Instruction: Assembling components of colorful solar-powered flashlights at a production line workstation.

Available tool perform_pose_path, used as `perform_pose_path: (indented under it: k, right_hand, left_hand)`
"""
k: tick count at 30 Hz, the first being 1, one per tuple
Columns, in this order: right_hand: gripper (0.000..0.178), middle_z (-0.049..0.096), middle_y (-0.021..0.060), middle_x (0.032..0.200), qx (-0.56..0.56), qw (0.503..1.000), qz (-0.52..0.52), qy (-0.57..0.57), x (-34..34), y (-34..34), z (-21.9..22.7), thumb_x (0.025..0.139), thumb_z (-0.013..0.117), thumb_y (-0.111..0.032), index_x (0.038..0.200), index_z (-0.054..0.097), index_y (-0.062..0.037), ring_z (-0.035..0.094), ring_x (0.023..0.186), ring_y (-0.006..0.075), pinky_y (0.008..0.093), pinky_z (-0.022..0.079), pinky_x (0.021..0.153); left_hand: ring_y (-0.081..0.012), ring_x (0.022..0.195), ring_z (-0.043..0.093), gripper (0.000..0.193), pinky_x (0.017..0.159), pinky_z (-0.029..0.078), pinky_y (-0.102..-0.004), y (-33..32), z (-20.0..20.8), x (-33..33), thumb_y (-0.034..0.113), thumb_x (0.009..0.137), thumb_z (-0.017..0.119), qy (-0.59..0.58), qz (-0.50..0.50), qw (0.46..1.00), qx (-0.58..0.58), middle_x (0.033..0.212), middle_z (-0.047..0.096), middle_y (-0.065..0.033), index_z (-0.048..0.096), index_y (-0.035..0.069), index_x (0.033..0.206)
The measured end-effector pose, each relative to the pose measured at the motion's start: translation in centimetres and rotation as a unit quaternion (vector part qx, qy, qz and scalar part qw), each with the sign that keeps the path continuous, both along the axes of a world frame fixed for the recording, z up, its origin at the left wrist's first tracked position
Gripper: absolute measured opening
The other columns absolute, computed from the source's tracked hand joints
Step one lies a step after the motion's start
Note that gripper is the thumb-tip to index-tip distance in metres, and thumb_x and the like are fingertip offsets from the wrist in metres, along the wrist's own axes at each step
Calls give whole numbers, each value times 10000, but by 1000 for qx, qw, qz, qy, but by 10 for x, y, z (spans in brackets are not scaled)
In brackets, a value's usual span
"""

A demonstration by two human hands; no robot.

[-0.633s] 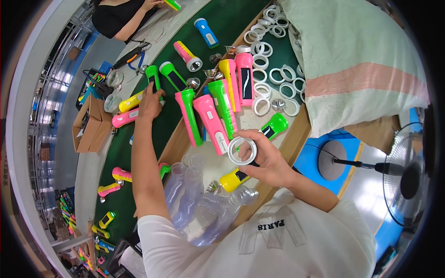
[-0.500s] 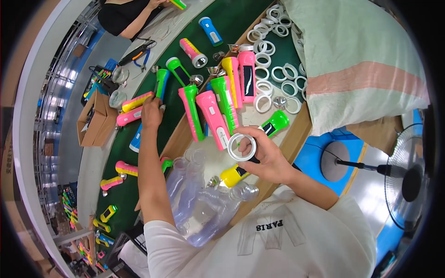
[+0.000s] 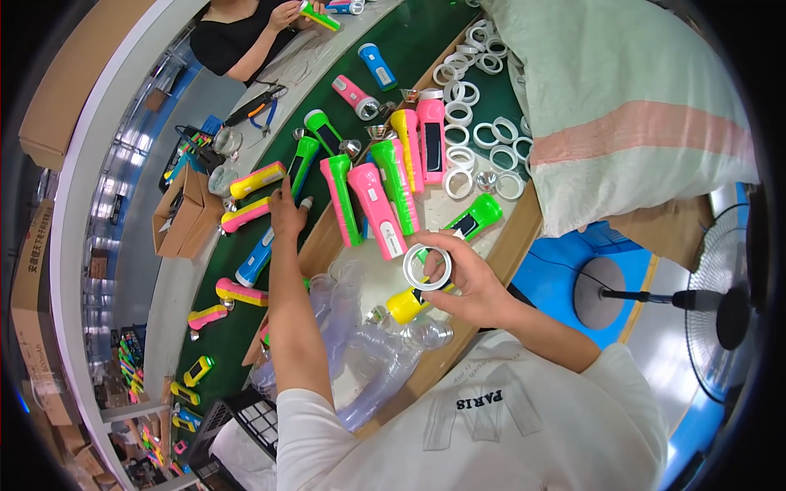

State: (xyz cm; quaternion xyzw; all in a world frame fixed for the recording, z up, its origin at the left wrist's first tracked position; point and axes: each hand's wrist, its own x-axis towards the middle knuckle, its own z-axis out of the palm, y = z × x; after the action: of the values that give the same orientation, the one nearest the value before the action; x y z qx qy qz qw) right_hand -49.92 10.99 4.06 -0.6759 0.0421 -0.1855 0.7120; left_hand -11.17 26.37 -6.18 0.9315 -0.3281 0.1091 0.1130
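My right hand [image 3: 475, 282] pinches a white plastic ring [image 3: 407, 274] between thumb and fingers, its round opening facing up. Beyond the ring lie a pink flashlight [image 3: 375, 209] and a green flashlight [image 3: 396, 188]. Close below it is a yellow flashlight [image 3: 403, 307]. My left hand [image 3: 288, 217] reaches over the green belt with fingers apart, and something white covers one fingertip. Beside it are a pink-and-yellow flashlight [image 3: 246, 215] and a green-and-blue flashlight [image 3: 303, 162]; whether it touches either I cannot tell.
Loose white rings [image 3: 458, 184] lie beside a large woven sack [image 3: 630, 147]. Clear plastic sleeves [image 3: 372, 368] fill the tray's near end. A cardboard box [image 3: 192, 217] stands left, a fan [image 3: 725, 307] right. Across the belt, a person [image 3: 237, 41] handles a green-and-yellow flashlight [image 3: 319, 16].
My left hand has drawn back slightly from the pink-and-yellow flashlights, which now lie farther apart. My right hand keeps the ring at nearly the same place. The view has shifted a little.
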Motion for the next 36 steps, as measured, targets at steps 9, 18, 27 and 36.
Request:
perform_pose_path:
  k: [9,18,27,36]
  right_hand:
    - [730,437,65,1262,17,999,-23,25,22,-15,-1,752,680,91,1382,343,-54,513,1128,147,290,464,919]
    - [843,489,171,1298,61,996,-39,43,69,-12,-10,738,737,-12,1436,271,-101,549,1168,248,344,447,978]
    - [605,601,160,1118,-235,970,-51,-34,53,-12,-3,723,775,-101,1255,496,-28,604,1020,307,375,486,854]
    - [550,600,161,1144,-246,968,19,-39,24,-31,17,693,804,-127,1161,537,-20,606,1049,299,368,487,888]
  left_hand:
    - [-147,710,612,378,589,495,-280,17,121,-64,230,938,563,342,29,824,-450,935,646,-104,546,-18,1222]
    - [-149,676,614,488,533,484,-262,78,208,-197,293,869,638,449,-60,782,-428,903,644,-112,565,-52,1207]
    - [-209,826,617,438,781,467,-292,67,233,-239,158,780,685,282,-148,930,-184,963,653,-143,591,-53,1152]
    - [-199,738,567,425,672,431,-279,79,254,-243,111,732,675,331,-153,918,-157,849,597,-114,606,-52,1118]
